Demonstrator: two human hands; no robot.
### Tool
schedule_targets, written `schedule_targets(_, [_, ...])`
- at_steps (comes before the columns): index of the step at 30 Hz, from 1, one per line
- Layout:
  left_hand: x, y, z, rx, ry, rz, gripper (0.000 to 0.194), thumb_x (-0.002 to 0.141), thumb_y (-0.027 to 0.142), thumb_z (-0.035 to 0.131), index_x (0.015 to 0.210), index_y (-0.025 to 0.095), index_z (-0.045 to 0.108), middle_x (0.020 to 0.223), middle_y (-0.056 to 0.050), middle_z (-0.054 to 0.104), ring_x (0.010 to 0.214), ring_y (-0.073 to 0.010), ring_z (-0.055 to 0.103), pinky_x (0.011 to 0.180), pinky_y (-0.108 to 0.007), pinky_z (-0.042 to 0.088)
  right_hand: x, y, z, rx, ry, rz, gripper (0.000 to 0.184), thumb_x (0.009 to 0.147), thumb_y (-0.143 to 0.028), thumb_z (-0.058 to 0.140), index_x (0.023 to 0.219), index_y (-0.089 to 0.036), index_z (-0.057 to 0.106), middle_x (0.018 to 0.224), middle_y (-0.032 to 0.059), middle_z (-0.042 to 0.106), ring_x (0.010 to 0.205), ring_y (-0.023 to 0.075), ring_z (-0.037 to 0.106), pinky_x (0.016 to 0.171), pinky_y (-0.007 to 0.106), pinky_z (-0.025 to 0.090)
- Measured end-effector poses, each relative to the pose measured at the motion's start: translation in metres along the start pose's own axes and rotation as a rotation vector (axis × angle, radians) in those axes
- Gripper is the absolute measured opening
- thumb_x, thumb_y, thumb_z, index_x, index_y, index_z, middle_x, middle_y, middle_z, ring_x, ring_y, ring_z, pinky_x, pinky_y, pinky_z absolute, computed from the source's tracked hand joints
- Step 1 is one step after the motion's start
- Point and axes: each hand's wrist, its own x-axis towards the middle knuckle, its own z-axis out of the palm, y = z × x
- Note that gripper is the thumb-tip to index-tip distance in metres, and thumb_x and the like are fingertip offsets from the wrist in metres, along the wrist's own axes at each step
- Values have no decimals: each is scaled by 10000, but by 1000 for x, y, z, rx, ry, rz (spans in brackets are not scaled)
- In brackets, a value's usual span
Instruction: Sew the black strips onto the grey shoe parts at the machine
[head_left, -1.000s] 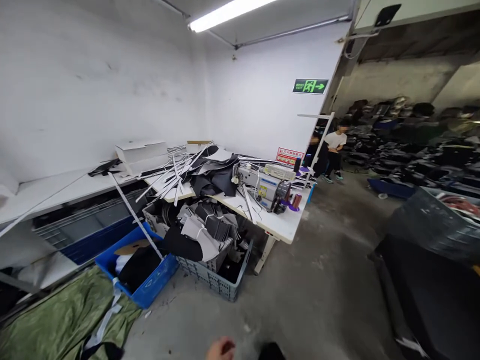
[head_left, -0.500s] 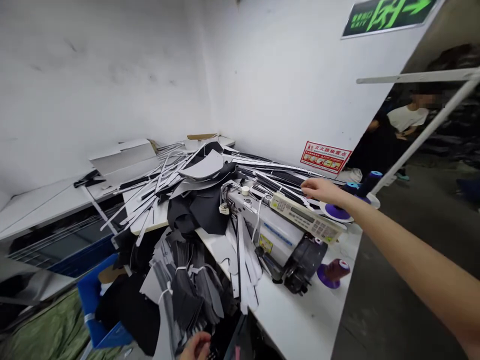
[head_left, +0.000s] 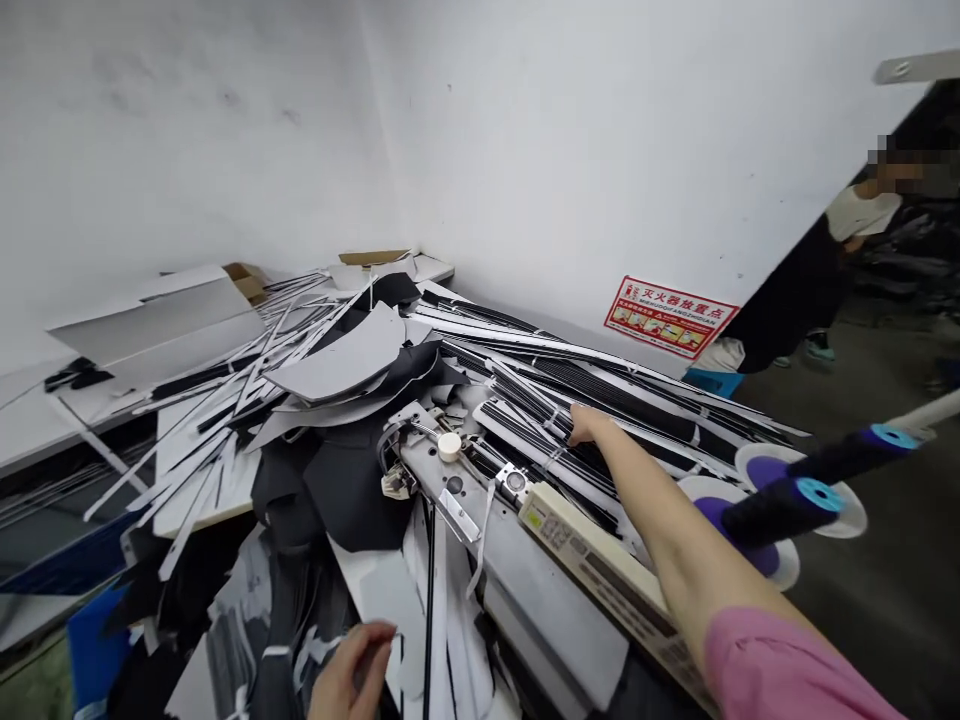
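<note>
My right hand (head_left: 589, 426) reaches over the sewing machine (head_left: 517, 570) into bundles of long black and white strips (head_left: 525, 405). Its fingers bend down and close on one of the tied bundles; their tips are partly hidden. My left hand (head_left: 352, 672) hovers at the bottom, in front of the machine, near a stack of tied grey fabric pieces (head_left: 251, 640). Its fingers are loosely curved and apart, with nothing between them. More strips (head_left: 433, 620) hang over the table edge beside it.
Curved grey-and-black panels (head_left: 345, 355) lie heaped left of the machine. Thread cones (head_left: 780, 510) stand at the right. A blue crate (head_left: 94, 640) is at lower left. White walls (head_left: 562, 150) close off the back. Another person (head_left: 862, 215) is at the far right.
The view has moved closer to the table and machine. My right hand has come down from above the control panel onto the strip bundles. My left hand has risen further into view.
</note>
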Motion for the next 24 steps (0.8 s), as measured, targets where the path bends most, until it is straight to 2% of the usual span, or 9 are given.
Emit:
schedule_targets(4, [55, 92, 25, -145, 16, 323, 144, 755, 382, 639, 823, 272, 702, 847, -34, 688, 818, -242, 644, 775, -339, 529, -4, -12, 1, 42, 103, -35, 331, 853, -327, 621, 1119, -134, 577, 1102, 90, 604, 1036, 207, 568, 928, 424, 458])
schedule_targets(7, [80, 152, 32, -313, 71, 373, 73, 765, 268, 653, 780, 197, 663, 576, 3, 551, 542, -147, 543, 526, -242, 450, -19, -21, -28, 117, 169, -37, 210, 815, -297, 621, 924, -118, 625, 938, 117, 633, 937, 225, 591, 840, 389, 474])
schedule_targets(9, [91, 185, 29, -472, 82, 402, 107, 791, 265, 650, 855, 179, 642, 583, 19, 526, 487, -107, 503, 468, -206, 402, -36, -31, -57, 193, 203, -54, 156, 787, -271, 594, 795, -118, 620, 797, 117, 627, 841, 244, 600, 743, 358, 474])
schedule_targets(12, [106, 228, 27, -737, 11, 436, 302, 766, 312, 720, 1011, 190, 594, 823, -12, 611, 670, -111, 604, 603, -201, 489, -75, -55, -95, 341, 213, -141, 194, 786, -293, 514, 808, -128, 613, 738, 65, 618, 722, 203, 594, 621, 292, 455])
schedule_targets(14, [119, 252, 35, -969, -190, 356, 468, 710, 378, 773, 1088, 189, 572, 1021, -50, 627, 885, -152, 639, 752, -237, 522, -106, -76, -112, 436, 205, -234, 248, 792, -348, 500, 856, -141, 619, 730, 21, 614, 661, 159, 578, 572, 252, 440])
schedule_targets(16, [133, 266, 48, -1179, -441, 245, 529, 708, 465, 754, 1108, 170, 574, 1090, -79, 630, 969, -188, 634, 817, -288, 525, -131, -93, -118, 506, 187, -419, 301, 781, -427, 544, 812, -139, 625, 680, 2, 592, 624, 138, 554, 547, 228, 421])
schedule_targets(18, [146, 268, 60, -1341, -532, 203, 467, 737, 462, 715, 1073, 165, 586, 960, -55, 661, 867, -182, 649, 801, -317, 530, -139, -97, -112, 556, 158, -552, 384, 809, -505, 544, 835, -130, 627, 700, 15, 604, 649, 136, 562, 561, 214, 424])
schedule_targets(21, [156, 255, 66, -1577, -405, 267, 267, 757, 346, 648, 954, 177, 586, 732, 22, 598, 711, -122, 608, 809, -300, 515, -122, -78, -85, 457, 200, -311, 445, 902, -532, 444, 992, -123, 597, 888, 90, 655, 798, 156, 605, 667, 228, 469])
schedule_targets(24, [159, 241, 55, -1768, -322, 385, 251, 801, 404, 536, 949, 206, 574, 742, 27, 547, 697, -87, 558, 845, -247, 486, -96, -54, -42, 234, 152, -67, 382, 885, -492, 522, 979, -129, 598, 967, 113, 646, 883, 178, 603, 763, 299, 487])
